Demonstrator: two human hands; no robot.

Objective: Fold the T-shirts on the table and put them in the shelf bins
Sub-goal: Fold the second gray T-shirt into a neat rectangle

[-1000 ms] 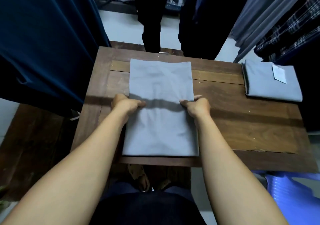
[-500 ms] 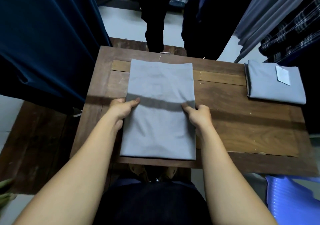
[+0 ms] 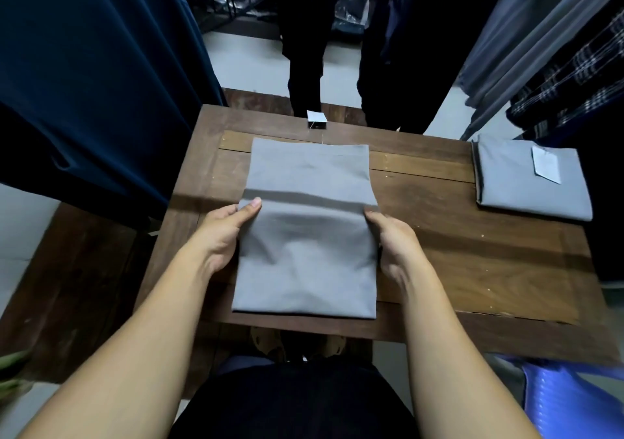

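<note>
A grey T-shirt (image 3: 309,236), folded into a long strip, lies down the middle of the wooden table (image 3: 472,256). My left hand (image 3: 226,232) grips its left edge at mid-length, thumb on top and fingers beneath. My right hand (image 3: 393,239) grips the right edge the same way. The cloth is raised into a ridge between my hands. A small white tag (image 3: 316,118) sits past the shirt's far end. A second grey T-shirt (image 3: 530,182), fully folded with a white tag on top, lies at the table's far right.
Dark blue garments (image 3: 94,77) hang close on the left; grey and plaid clothes (image 3: 557,67) hang on the right. Two dark trouser legs (image 3: 305,67) stand beyond the far edge. A blue plastic stool (image 3: 570,405) is at the lower right.
Both hands turned from pressing on top of the shirt to gripping its side edges with fingers underneath. The shirt's middle has lifted into a ridge.
</note>
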